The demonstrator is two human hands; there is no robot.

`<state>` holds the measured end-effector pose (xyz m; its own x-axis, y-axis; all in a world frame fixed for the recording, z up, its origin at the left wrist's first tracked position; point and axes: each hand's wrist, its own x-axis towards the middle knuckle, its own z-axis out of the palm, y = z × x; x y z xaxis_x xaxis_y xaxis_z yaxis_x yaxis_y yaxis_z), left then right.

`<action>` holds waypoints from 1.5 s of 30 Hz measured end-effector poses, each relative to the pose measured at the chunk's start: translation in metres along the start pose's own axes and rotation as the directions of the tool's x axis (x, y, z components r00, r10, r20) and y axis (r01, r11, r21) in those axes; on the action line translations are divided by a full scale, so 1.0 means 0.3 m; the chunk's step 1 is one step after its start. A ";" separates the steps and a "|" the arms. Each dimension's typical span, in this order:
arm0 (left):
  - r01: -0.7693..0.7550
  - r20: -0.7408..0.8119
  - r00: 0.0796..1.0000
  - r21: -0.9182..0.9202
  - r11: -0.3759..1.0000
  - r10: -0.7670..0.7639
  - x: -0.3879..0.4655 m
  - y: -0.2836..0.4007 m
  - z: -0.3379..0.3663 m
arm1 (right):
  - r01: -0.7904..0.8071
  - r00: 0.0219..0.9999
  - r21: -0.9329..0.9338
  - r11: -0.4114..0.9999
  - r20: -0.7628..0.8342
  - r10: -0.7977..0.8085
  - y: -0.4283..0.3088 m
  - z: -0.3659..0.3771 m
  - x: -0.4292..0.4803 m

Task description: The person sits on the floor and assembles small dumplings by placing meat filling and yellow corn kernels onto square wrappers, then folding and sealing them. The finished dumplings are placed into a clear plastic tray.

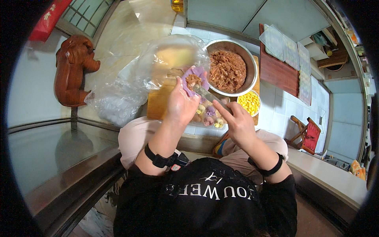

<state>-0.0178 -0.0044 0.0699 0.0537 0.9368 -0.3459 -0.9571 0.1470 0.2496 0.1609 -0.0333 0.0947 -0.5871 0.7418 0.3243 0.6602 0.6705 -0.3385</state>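
In my left hand lies a purple dough wrapper with a lump of ground meat filling on it. My right hand grips a flat metal spreader, its tip touching the filling. Beneath both hands, a clear plastic tray holds several small filled dumplings in purple, yellow and pinkish dough. A steel bowl of meat filling stands just beyond the spreader. Close to my right hand is a small bowl of corn kernels.
Clear plastic sheeting spreads over the left of the wooden board and a blurred yellowish stack. Lidded trays sit on a reddish board at right. A carved wooden animal stands left; a folding stool is right.
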 end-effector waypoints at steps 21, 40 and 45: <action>0.058 -0.014 0.998 0.046 0.997 -0.057 -0.014 0.000 0.017 | 0.023 0.996 -0.140 0.990 0.093 -0.010 0.063 -0.016 0.042; -0.110 -0.104 0.989 -0.007 0.994 0.109 0.010 0.047 0.036 | -0.063 0.994 -0.027 0.998 0.091 0.065 0.095 0.027 -0.078; -0.154 -0.055 0.986 0.061 0.986 0.157 0.011 0.069 0.029 | -0.520 0.776 0.504 0.689 -0.058 0.628 0.294 0.007 -0.155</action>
<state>-0.0350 0.0045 0.0817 -0.1133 0.9294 -0.3514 -0.9347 0.0202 0.3548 0.2454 -0.0087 0.0479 -0.0139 0.9959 0.0899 0.5241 0.0838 -0.8475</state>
